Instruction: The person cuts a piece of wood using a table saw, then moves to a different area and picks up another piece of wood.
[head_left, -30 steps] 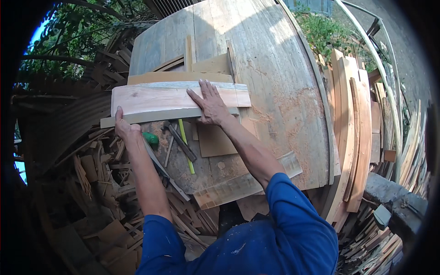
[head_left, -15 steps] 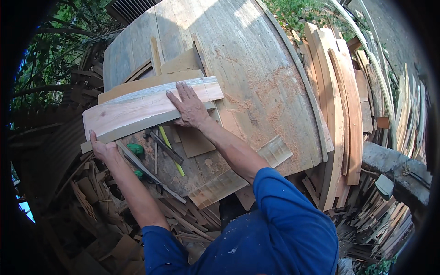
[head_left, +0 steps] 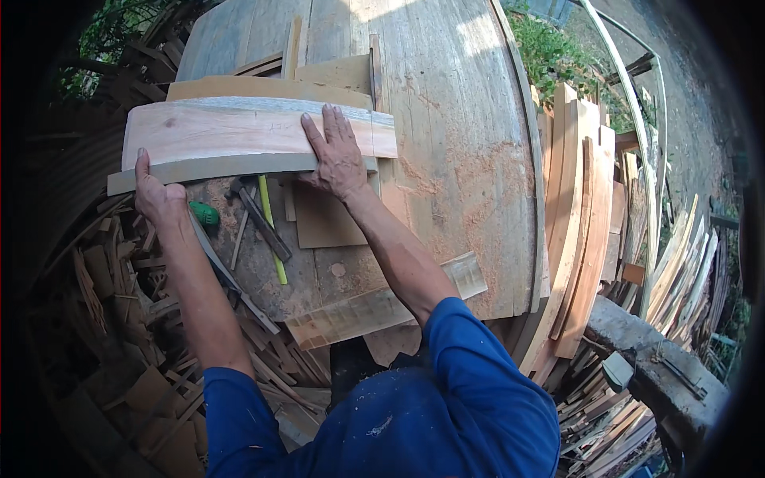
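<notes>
A pale pinkish wooden board [head_left: 231, 134] with a curved outline lies across the left part of the worktable. Along its near edge runs a greyish wooden strip [head_left: 247, 166]. My left hand [head_left: 162, 197] grips the near left end, thumb up against the strip and the board's edge; its other fingers are mostly hidden. On the board's right part rests my right hand [head_left: 338, 156], fingers spread over the top face. Behind the board shows a tan curved piece of wood [head_left: 271, 89].
Near me on the worktable [head_left: 454, 95] are a hammer [head_left: 267, 221], a yellow strip [head_left: 271, 239], a green tool [head_left: 205, 213] and a pale grooved board [head_left: 382, 307]. Sawdust is scattered at right. Long planks [head_left: 570, 207] stand beyond the right edge; wood scraps [head_left: 143, 319] pile at lower left.
The whole view has turned and shifted, so the board now appears more level and higher up. Both hands stay on it in much the same places.
</notes>
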`<action>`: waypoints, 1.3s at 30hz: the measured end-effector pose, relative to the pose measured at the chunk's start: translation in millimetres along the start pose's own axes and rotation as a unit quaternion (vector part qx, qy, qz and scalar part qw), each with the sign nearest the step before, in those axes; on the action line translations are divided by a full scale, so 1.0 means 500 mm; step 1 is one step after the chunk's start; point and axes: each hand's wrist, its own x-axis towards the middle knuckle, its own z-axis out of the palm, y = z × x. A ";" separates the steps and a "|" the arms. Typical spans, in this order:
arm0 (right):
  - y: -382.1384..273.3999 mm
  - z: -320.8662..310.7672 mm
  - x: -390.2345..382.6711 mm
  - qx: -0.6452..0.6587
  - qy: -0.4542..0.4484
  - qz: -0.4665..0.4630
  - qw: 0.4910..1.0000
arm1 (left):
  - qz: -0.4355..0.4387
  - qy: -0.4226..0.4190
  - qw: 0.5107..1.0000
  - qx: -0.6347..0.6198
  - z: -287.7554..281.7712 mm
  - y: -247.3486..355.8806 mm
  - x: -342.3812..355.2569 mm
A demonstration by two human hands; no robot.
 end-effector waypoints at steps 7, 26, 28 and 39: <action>0.005 0.006 0.014 -0.018 0.016 -0.013 1.000 | 0.020 -0.004 1.000 -0.014 0.002 -0.022 0.032; 0.040 0.023 0.061 -0.005 0.005 -0.013 1.000 | 0.044 -0.022 0.999 -0.018 0.044 -0.041 0.062; 0.044 0.023 0.067 -0.010 0.004 -0.016 1.000 | 0.044 -0.036 0.998 -0.027 0.053 -0.040 0.059; 0.059 0.026 0.089 -0.018 0.001 -0.014 1.000 | 0.048 -0.010 0.999 -0.009 0.080 -0.048 0.069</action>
